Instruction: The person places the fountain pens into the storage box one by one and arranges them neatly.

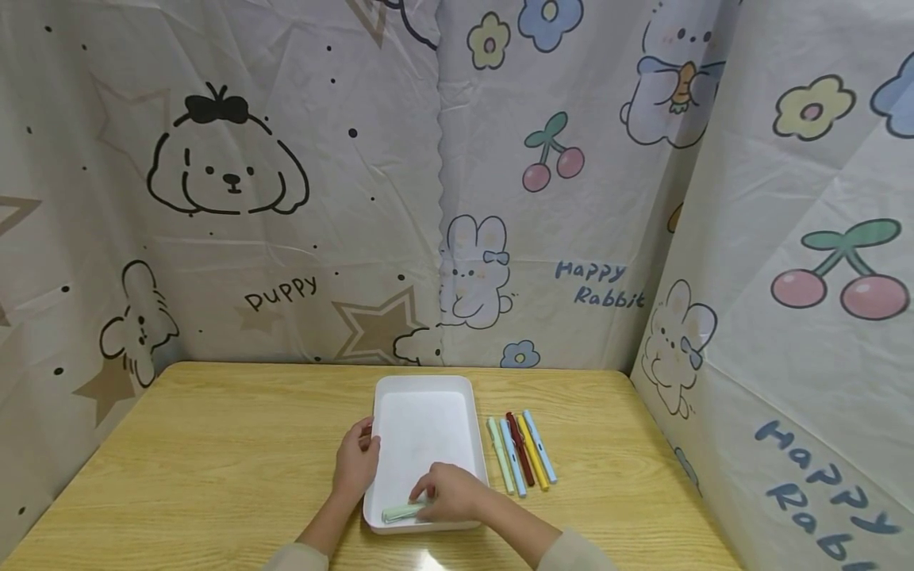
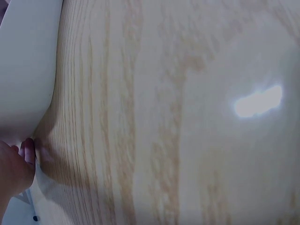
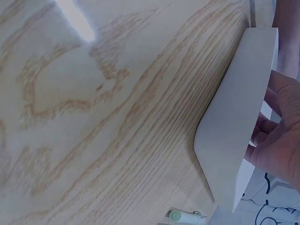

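A white rectangular tray lies on the wooden table. At its left side, my left hand holds the rim, fingers against the outer wall in the left wrist view. My right hand reaches into the near end of the tray. Between its thumb and fingers is the end of a light green pen, which lies crosswise by the near wall. Part of that pen is hidden under the hand. In the right wrist view the tray wall covers the right fingertips.
Right of the tray several capped pens lie side by side: a light green pen, a dark red pen, a yellow pen and light blue ones. Printed curtains hang behind the table and along its sides.
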Demonstrator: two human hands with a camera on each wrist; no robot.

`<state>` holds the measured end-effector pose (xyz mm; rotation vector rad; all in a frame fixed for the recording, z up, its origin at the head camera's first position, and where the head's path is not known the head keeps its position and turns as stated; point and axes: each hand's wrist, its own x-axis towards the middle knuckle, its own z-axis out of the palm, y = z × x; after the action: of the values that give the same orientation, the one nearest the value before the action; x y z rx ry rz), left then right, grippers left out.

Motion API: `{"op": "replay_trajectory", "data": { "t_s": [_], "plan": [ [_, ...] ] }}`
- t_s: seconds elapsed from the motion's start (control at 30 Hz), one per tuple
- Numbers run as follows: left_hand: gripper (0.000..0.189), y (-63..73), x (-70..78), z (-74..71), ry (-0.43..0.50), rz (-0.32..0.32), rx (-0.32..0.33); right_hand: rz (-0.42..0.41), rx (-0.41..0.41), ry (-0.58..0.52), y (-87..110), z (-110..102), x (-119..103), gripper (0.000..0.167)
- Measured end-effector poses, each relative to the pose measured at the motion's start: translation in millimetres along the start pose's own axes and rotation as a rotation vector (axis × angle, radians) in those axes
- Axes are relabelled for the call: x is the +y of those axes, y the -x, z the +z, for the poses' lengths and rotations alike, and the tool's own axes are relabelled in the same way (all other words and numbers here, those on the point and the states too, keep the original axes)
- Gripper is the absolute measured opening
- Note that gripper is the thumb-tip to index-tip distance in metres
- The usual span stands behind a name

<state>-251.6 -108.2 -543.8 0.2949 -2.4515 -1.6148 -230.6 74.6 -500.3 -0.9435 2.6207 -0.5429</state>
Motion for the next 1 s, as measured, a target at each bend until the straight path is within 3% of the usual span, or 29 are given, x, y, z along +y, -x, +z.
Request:
{"op": "replay_trajectory", "data": {
  "t_s": [1.0],
  "plan": [
    [0.041,-0.6,0.1,0.5,0.007,-0.015,-0.001,0.025,0.076,-0.158,13.0,-34.6,13.8,0.025]
  ]
}}
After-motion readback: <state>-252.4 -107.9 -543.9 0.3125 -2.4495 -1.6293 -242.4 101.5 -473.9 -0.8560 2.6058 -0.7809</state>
